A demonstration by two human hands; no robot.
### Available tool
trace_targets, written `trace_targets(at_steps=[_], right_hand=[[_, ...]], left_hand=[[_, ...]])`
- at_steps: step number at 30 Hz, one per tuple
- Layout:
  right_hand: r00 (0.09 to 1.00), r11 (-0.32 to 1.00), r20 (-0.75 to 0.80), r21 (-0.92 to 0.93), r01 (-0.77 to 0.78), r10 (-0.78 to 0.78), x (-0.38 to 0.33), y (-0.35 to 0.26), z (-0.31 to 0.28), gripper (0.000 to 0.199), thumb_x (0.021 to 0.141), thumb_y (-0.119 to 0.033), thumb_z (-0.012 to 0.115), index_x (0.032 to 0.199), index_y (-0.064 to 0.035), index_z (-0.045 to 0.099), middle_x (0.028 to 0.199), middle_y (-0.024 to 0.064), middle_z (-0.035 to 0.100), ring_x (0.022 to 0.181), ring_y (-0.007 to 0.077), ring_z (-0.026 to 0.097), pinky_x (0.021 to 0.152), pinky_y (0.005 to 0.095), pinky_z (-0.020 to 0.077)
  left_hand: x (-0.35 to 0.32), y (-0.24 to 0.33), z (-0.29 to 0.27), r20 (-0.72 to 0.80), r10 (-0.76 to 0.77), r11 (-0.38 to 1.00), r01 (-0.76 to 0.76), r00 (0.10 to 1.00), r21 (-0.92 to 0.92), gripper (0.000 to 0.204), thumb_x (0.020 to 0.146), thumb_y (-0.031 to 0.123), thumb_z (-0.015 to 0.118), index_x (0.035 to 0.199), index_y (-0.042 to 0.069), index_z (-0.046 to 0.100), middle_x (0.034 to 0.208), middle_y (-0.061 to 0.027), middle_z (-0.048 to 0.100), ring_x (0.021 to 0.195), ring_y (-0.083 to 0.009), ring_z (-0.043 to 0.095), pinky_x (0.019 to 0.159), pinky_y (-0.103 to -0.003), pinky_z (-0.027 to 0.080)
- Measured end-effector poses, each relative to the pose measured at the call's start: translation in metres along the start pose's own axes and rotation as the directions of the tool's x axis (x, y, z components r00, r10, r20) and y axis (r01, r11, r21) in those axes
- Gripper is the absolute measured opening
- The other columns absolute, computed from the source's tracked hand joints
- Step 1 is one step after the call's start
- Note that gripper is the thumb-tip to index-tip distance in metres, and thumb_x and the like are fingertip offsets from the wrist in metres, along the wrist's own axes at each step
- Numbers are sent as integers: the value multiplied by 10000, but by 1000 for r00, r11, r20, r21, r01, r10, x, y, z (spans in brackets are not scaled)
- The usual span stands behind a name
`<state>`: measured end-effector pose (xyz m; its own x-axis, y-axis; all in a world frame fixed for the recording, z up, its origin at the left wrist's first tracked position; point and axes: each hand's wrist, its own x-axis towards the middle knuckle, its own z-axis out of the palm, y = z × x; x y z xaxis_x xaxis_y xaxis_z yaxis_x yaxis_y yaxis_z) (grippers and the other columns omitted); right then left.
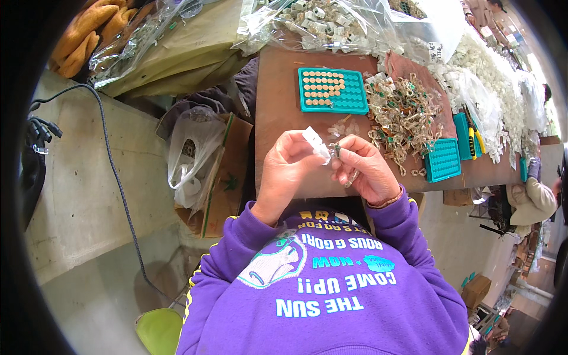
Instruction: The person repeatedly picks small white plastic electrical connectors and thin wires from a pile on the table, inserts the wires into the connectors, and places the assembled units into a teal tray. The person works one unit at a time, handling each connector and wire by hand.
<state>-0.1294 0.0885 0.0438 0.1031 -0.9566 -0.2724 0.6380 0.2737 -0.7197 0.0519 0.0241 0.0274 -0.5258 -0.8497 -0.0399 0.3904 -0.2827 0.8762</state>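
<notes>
My left hand [283,171] pinches a small white plastic housing [316,144] between thumb and fingers, over the table's front edge. Close beside it, my right hand [371,170] grips a small wired component [335,151], whose pale lead [351,178] hangs below the fingers. The two parts meet or nearly meet; I cannot tell if they are joined. Beyond my hands lies a teal tray [362,110], its left part filled with round tan discs [322,86]. Right of it is a heap of wired components [408,109]. Some small clear pieces [344,127] lie between tray and hands.
Another teal tray [444,160] and yellow-handled pliers [475,139] lie at the right. Clear bags of white housings [322,23] stand at the back; more white parts [491,77] spread right. A cardboard box [228,160] with a plastic bag [192,148] sits left. A person [535,198] is far right.
</notes>
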Motion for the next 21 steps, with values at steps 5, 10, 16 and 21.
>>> trace_targets(at_steps=[5, 10, 16, 21], right_hand=[[997, 984, -79, -180, 3, -18, -2, -1, 9, 123, 945, -130, 643, 1006, -26, 618, 840, 45, 667, 620, 111, 637, 629, 254, 544], [972, 859, -144, -504, 90, -185, -11, -2, 22, 113, 891, -78, 691, 974, -2, 680, 830, 8, 671, 679, 49, 598, 603, 202, 466], [998, 846, -57, -533, -7, -27, -15, -19, 16, 112, 863, -82, 727, 897, 5, 666, 812, 37, 679, 687, 73, 617, 609, 204, 466], [986, 938, 54, -320, -135, 160, -12, -13, 8, 123, 812, -92, 736, 858, -28, 643, 791, 1, 649, 720, 79, 595, 676, 216, 468]], left_hand=[[0, -5, 0, 37, 59, 996, -56, 998, -67, 223, 846, -26, 724, 956, 60, 549, 958, -14, 655, 896, -75, 618, 815, -216, 492], [0, -8, 2, 10, 53, 998, -53, 999, 28, 243, 831, -49, 728, 952, 63, 550, 907, -4, 647, 848, -59, 606, 772, -204, 492], [-3, 4, -2, 158, -62, 997, 54, 985, 57, 257, 807, -50, 749, 942, 59, 559, 907, -7, 639, 849, -54, 594, 764, -208, 494], [-5, 13, -2, 353, -158, 986, 169, 922, 0, 247, 798, -54, 756, 930, 51, 576, 920, -15, 644, 873, -75, 614, 773, -221, 506]])
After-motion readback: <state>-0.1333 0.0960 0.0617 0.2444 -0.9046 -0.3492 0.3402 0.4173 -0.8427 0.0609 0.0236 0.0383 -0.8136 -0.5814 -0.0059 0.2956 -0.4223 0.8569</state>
